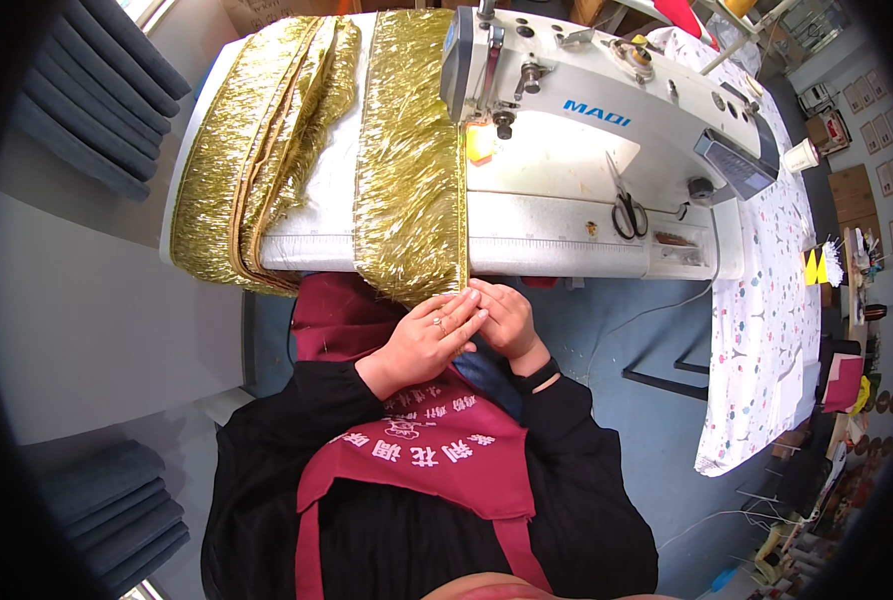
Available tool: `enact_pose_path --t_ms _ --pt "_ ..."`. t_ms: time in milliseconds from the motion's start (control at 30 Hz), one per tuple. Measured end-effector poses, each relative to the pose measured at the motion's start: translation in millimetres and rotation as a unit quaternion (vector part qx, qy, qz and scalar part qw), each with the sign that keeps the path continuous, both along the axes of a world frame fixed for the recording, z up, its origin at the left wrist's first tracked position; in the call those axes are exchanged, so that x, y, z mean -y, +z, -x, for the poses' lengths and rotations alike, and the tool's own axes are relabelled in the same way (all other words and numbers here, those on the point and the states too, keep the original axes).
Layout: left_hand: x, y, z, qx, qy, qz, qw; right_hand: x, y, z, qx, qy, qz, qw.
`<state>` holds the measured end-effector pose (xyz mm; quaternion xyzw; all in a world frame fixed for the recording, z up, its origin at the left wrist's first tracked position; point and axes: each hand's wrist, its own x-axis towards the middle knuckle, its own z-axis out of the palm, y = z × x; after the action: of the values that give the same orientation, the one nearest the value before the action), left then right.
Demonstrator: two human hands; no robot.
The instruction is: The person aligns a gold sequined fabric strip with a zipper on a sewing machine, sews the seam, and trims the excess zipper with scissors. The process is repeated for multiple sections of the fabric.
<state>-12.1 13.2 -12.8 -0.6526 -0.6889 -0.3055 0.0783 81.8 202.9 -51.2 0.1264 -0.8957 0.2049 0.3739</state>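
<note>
A wide gold tinsel fringe (406,150) runs from beside the sewing machine's needle end, over the table's near edge and down to my hands. Its flat woven edge band (463,225) lies along the right side. My left hand (431,338), with a ring on one finger, is closed at the fringe's lower right corner. Close against it, my right hand (506,318) pinches the same band, a dark band around the wrist. The fingertips of both hands meet there and partly hide the edge. The sewing machine (606,100) is white, with an orange-lit spot near its needle area.
Folded gold fringe (256,150) is heaped on the table's left. Dark-handled scissors (626,212) lie right of the fringe, near a small clear-lidded compartment (678,252). Patterned cloth (766,330) drapes down at the right. Grey-blue folded fabric (106,100) hangs at the far left.
</note>
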Motion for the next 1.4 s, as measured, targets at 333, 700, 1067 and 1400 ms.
enact_pose_path --t_ms 333,700,1067,1400 --pt "-0.8 -1.2 0.5 0.004 0.005 0.001 1.000 -0.2 -1.0 0.5 0.002 0.001 0.001 1.000" --pt "-3.9 -4.5 -2.6 -0.005 0.014 0.015 1.000 -4.3 -4.2 0.9 -0.005 0.002 -0.005 1.000" --pt "-5.1 -4.8 -1.7 -0.001 0.016 0.011 1.000 -2.6 -3.5 2.4 -0.003 -0.005 0.005 1.000" --pt "-4.1 -5.3 -2.4 -0.005 0.024 0.022 0.999 -3.4 -1.1 3.4 0.003 -0.005 0.002 1.000"
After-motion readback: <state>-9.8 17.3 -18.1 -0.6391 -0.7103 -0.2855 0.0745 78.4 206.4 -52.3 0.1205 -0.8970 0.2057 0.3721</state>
